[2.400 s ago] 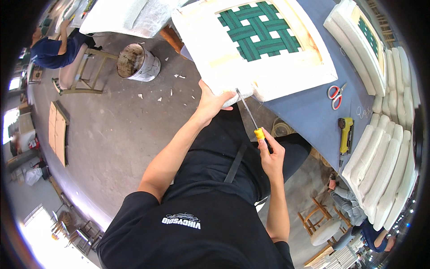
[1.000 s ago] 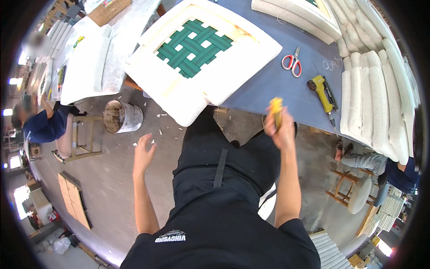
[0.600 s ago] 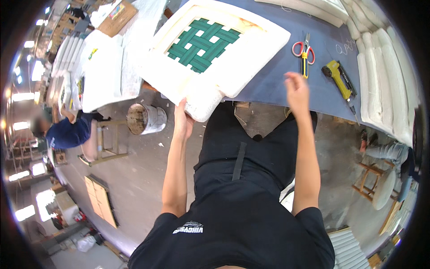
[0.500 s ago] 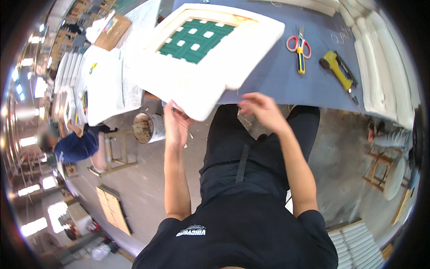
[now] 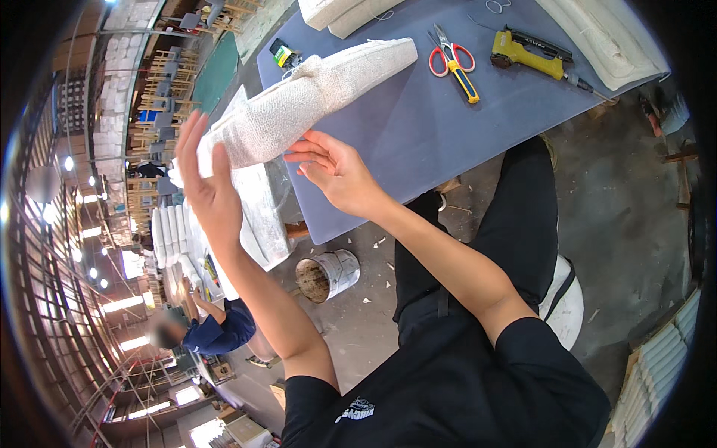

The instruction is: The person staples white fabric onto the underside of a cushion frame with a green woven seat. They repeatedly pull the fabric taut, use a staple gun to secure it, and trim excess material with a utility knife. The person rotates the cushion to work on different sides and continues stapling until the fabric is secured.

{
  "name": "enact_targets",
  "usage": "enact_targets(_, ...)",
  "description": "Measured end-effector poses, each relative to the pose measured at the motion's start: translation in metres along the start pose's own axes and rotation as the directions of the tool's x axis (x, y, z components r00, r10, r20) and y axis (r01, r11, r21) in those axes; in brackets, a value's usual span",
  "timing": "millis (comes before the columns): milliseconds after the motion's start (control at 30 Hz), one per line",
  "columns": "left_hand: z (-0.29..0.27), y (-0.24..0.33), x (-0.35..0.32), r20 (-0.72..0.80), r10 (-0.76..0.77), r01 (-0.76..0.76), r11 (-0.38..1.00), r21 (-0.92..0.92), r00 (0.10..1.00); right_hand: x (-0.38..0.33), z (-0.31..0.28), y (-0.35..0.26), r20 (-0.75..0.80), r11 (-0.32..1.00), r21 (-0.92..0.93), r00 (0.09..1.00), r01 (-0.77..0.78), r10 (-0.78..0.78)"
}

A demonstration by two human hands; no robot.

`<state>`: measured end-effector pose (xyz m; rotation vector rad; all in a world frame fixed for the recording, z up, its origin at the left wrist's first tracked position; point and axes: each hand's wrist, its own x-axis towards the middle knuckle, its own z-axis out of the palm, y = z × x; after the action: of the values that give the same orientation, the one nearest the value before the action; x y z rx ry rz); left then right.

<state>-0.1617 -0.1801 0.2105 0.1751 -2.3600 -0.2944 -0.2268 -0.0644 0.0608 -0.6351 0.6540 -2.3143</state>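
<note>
A white padded seat cushion (image 5: 314,97) stands tilted up on its edge over the near left corner of the blue-grey table (image 5: 418,134), so only its fabric side shows. My left hand (image 5: 205,187) is raised with fingers spread, and the cushion's left end sits between thumb and fingers. My right hand (image 5: 336,168) is just below the cushion's lower edge, fingers apart, fingertips touching or nearly touching it.
Red-handled scissors (image 5: 447,52), a yellow-handled screwdriver (image 5: 469,84) and a yellow staple gun (image 5: 526,52) lie on the table's far side. More white cushions (image 5: 605,30) sit at the far right. A bucket (image 5: 328,272) stands on the floor. A person in blue (image 5: 213,332) works at the left.
The cushion lay flat with its green webbing up; now it is tipped up on edge. My right hand put the screwdriver down by the scissors and came over to the cushion.
</note>
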Motion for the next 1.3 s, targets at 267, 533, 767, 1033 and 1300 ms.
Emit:
enact_targets(267,-0.005,0.000,-0.030,0.417,-0.143,0.178,0.983,-0.045,0.898,-0.031,-0.019,0.004,0.062,0.985,0.059,0.985,-0.165,0.161)
enact_targets(533,0.076,0.038,-0.166,0.595,-0.390,0.446,0.893,0.058,0.703,-0.120,-0.115,0.040,-0.162,0.949,-0.008,0.937,-0.314,0.309)
enact_targets(767,0.133,0.067,-0.211,0.640,-0.497,0.388,0.865,0.318,0.586,-0.149,-0.172,0.050,-0.360,0.848,-0.143,0.825,-0.510,0.436)
enact_targets(1033,0.141,0.067,-0.219,0.551,-0.633,0.696,0.707,0.125,0.544,-0.144,-0.183,0.051,-0.335,0.783,-0.330,0.841,-0.527,0.425)
enact_targets(1300,0.155,0.065,-0.198,0.523,-0.706,0.639,0.688,0.344,0.478,-0.142,-0.179,0.046,-0.319,0.761,-0.258,0.796,-0.595,0.514)
